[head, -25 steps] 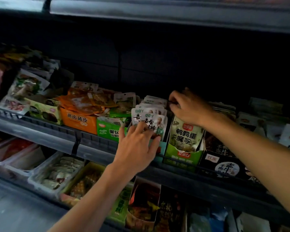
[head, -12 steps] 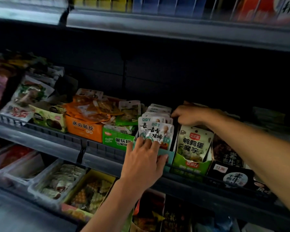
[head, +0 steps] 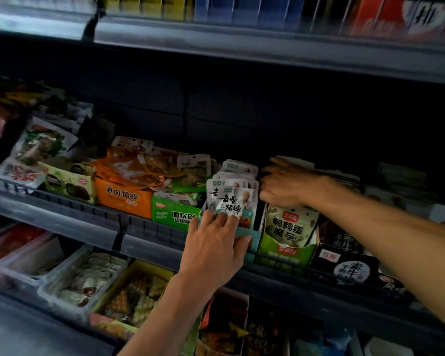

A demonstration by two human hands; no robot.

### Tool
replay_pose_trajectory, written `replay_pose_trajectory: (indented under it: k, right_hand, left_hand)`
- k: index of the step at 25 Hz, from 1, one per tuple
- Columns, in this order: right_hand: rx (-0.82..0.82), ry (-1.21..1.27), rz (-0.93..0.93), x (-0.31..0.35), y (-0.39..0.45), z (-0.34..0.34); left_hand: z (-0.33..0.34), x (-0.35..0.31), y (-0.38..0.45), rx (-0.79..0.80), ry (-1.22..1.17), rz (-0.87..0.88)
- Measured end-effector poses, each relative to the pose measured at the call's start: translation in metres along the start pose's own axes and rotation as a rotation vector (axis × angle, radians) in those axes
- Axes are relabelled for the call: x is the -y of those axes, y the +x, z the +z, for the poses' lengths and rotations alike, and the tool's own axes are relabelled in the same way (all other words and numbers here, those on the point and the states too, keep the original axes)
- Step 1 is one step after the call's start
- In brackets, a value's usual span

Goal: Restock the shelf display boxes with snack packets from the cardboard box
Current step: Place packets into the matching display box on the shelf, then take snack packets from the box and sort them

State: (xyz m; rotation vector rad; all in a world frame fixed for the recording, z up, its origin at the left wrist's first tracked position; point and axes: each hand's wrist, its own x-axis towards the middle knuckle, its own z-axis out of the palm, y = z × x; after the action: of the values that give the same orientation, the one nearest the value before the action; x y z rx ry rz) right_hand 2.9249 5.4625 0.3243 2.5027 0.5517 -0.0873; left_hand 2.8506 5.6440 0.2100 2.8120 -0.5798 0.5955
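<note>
A row of white snack packets [head: 235,199] stands upright in a teal display box [head: 253,238] on the middle shelf. My left hand [head: 216,242] lies against the box front, its fingertips on the lower edge of the front packet and its thumb on the box. My right hand [head: 285,186] reaches in from the right, just right of the white row and above the green box of speckled packets [head: 289,227]. Its fingers curl toward the row, with the tips hidden in the dark. The cardboard supply box is out of view.
To the left stand an orange display box [head: 125,199] and a green one [head: 174,214], both full of packets. A black box [head: 344,265] sits at the right. The grey shelf rail [head: 82,217] runs along the front, with trays of goods below and another shelf above.
My left hand slid down from the front packet's face to its lower edge and the box front. My right hand dropped lower beside the white row. The camera tilted upward.
</note>
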Motion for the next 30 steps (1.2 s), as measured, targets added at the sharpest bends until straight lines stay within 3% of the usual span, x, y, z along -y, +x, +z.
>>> replay_pose_trajectory:
  k: [2,4,8,11,17,19,21,22,23,25,27,28,30]
  right_hand:
    - [-0.258,0.090,0.019,-0.001,-0.010,-0.008]
    - [-0.357,0.077,-0.086,0.011,-0.025,-0.009]
    - [-0.058,-0.064,-0.217,0.052,-0.036,0.009]
    - [-0.004,-0.072,-0.177,0.054,-0.027,0.021]
    - [-0.430,0.090,-0.053,0.065,-0.072,0.027]
    - [-0.647,0.160,-0.003,0.078,-0.105,0.049]
    - [-0.822,0.400,0.031,0.106,-0.148,0.086]
    - [-0.809,0.553,0.070,0.125,-0.172,0.111]
    - [-0.681,0.706,0.128,0.148,-0.193,0.140]
    - [-0.182,1.010,0.254,0.202,-0.228,0.215]
    - [0.298,1.204,0.339,0.261,-0.261,0.307]
    - [0.488,1.219,0.373,0.292,-0.286,0.344]
    - [0.731,1.194,0.455,0.339,-0.327,0.394]
  left_hand:
    - [0.000,0.001,0.000,-0.011,0.003,0.001]
    - [0.000,0.001,-0.001,-0.015,0.005,0.001]
    - [-0.001,0.002,0.000,-0.021,0.020,0.007]
    - [-0.001,0.004,0.002,-0.047,0.027,0.029]
    - [0.007,0.003,-0.003,-0.081,-0.019,-0.020]
    - [0.006,-0.004,-0.015,-0.212,0.021,-0.015]
    - [0.005,-0.017,-0.032,-0.299,0.042,0.065]
    - [0.008,-0.026,-0.045,-0.225,-0.003,0.132]
    - [0.014,-0.038,-0.061,-0.052,-0.095,0.194]
    - [0.041,-0.061,-0.101,0.539,-0.243,0.243]
    - [0.081,-0.074,-0.151,1.109,-0.087,0.357]
    - [0.107,-0.078,-0.182,1.307,0.010,0.432]
    - [0.147,-0.082,-0.242,1.457,0.075,0.473]
